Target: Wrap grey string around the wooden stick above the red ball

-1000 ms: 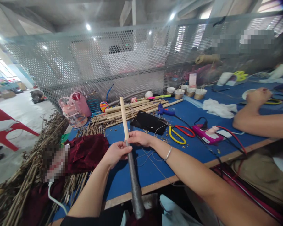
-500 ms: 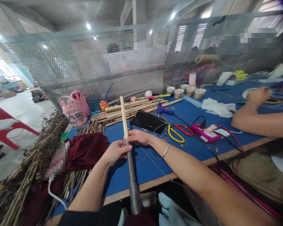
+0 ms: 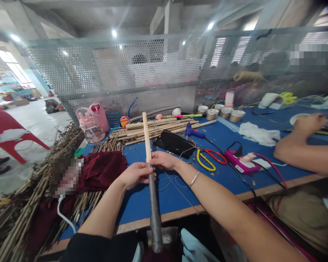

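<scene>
A long stick stands up toward the camera over the blue table, its upper part pale bare wood (image 3: 147,136) and its lower part a dark grey wrapped length (image 3: 153,207). My left hand (image 3: 136,174) pinches it from the left, just below where the pale wood meets the grey. From the right, my right hand (image 3: 163,160) pinches the stick at that same joint, slightly higher. Thin grey wire (image 3: 177,183) loops on the table beside my right hand. Behind lie several pale sticks (image 3: 169,127).
A black pad (image 3: 175,143), a blue glue gun (image 3: 194,131), scissors (image 3: 206,160) and a magenta power strip (image 3: 242,162) lie right of centre. Maroon cloth (image 3: 102,171) and dry stalks (image 3: 30,196) are at left. Another person's forearm (image 3: 306,151) rests at right.
The whole view has shifted, so the surroundings appear lower and further right. Both hands keep their hold at the joint, and the stick's lower end has swung slightly.
</scene>
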Demonstrator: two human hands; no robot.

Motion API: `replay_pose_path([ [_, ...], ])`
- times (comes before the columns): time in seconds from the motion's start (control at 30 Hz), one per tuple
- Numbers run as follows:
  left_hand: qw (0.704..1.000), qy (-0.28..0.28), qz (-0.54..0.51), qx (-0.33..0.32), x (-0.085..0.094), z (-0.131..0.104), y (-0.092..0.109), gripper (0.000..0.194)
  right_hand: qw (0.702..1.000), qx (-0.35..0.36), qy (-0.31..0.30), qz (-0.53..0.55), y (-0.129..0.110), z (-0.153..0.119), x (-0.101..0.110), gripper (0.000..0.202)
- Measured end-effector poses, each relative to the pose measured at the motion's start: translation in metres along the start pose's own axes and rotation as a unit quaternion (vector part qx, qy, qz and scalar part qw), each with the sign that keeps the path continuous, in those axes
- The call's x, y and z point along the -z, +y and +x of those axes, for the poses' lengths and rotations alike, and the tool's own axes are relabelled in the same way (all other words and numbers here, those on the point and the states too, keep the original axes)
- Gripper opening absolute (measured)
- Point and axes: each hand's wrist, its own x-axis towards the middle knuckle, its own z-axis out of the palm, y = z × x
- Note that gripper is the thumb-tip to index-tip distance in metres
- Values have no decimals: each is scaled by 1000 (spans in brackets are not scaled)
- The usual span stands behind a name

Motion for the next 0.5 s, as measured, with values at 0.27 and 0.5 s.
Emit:
replay_pose_path([
  [0.27, 997, 55, 48, -18, 0, 3, -6, 35, 1000, -2, 21, -6, 2, 0, 2, 37],
  [0.5, 1000, -5, 4, 6, -2, -3, 0, 35, 999, 8, -15, 30, 5, 0, 5, 36],
])
